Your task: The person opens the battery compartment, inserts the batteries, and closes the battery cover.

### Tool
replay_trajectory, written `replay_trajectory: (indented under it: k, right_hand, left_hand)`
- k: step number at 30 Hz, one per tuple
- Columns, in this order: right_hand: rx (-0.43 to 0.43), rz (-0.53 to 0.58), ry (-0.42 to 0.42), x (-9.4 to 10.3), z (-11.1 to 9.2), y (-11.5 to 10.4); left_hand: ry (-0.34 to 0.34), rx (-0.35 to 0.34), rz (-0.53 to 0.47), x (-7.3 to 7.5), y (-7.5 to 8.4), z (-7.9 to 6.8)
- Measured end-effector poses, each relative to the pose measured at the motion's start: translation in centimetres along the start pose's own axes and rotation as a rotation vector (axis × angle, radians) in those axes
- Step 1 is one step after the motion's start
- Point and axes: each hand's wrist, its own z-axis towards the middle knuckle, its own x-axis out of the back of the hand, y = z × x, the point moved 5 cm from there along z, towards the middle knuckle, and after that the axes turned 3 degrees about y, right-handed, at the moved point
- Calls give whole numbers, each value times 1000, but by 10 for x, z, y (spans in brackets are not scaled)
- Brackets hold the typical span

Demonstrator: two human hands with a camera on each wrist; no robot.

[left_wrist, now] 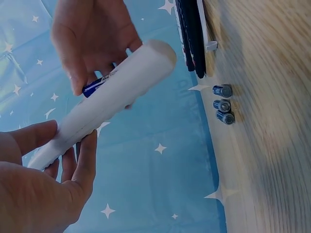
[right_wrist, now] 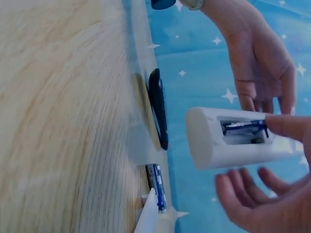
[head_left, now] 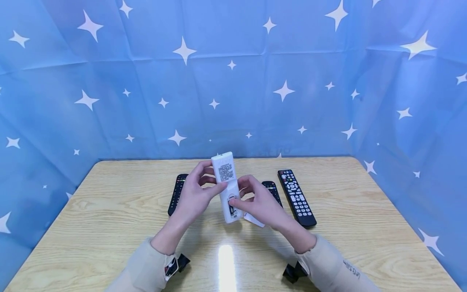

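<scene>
A white remote control (head_left: 224, 174) is held up over the table, its back with a printed label facing me. My left hand (head_left: 197, 190) grips its upper part, thumb across the back and fingers along the far side. The lower end has an uncovered battery compartment (right_wrist: 243, 138). A blue battery (right_wrist: 243, 127) lies in it, with one end tilted out in the left wrist view. My right hand (head_left: 260, 200) has its thumb on that raised end, its other fingers behind the remote. A white battery cover (head_left: 254, 220) lies below the right hand, partly hidden.
A black remote (head_left: 177, 192) lies left behind the left hand. Another black remote (head_left: 271, 190) is partly covered by the right hand, and a longer one (head_left: 297, 198) lies further right. Loose batteries (left_wrist: 222, 105) stand out on the table. A starred blue curtain (head_left: 233, 101) surrounds the table.
</scene>
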Motion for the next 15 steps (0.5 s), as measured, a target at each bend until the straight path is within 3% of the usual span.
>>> replay_trajectory:
  k: [7, 15]
  right_hand:
    - [-52, 131, -190, -7, 0, 3]
    - [-62, 188, -247, -9, -1, 5]
  left_hand:
    - [-8, 9, -40, 1, 2, 1]
    - [-8, 26, -68, 1, 2, 0]
